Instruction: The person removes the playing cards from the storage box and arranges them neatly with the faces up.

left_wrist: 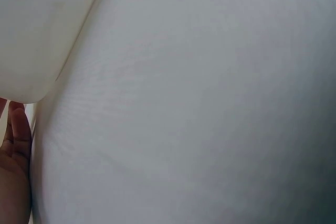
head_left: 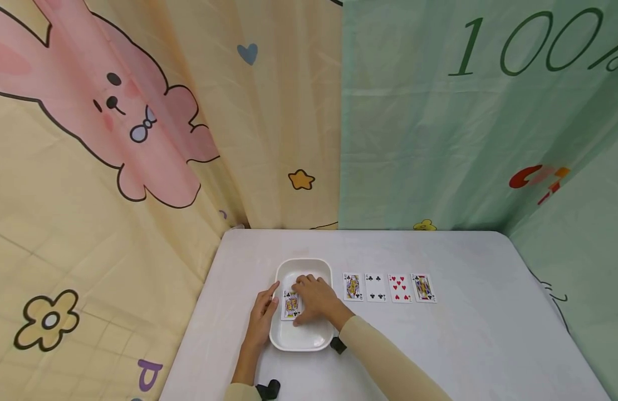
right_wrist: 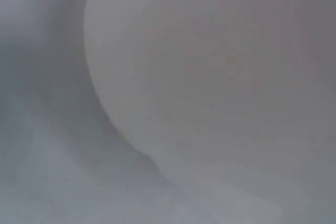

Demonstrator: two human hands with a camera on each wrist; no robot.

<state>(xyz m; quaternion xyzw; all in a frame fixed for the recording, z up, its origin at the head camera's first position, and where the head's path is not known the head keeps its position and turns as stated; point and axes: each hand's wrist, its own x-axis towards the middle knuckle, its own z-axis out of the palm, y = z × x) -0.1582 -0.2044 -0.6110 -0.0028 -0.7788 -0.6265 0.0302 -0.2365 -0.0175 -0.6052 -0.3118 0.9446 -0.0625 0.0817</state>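
Note:
A white tray [head_left: 301,343] sits on the table in the head view. Inside its left half lies a face-up playing card [head_left: 290,305] with a club face picture. My right hand [head_left: 314,298] reaches into the tray over the card's right side, thumb at the lower edge and fingers at the upper edge, pinching it. Beside the tray's left wall, my left hand [head_left: 261,316] touches the rim with its fingers fairly straight. In the left wrist view, the fingers [left_wrist: 21,127] show next to the tray's pale wall [left_wrist: 37,40]. The right wrist view is blurred, showing only the tray [right_wrist: 210,77].
Right of the tray, several face-up cards lie in a row, among them a hearts card [head_left: 400,288] and a face card [head_left: 423,288] at the far right end. The white table [head_left: 469,334] meets patterned curtains [head_left: 414,139] behind and at both sides.

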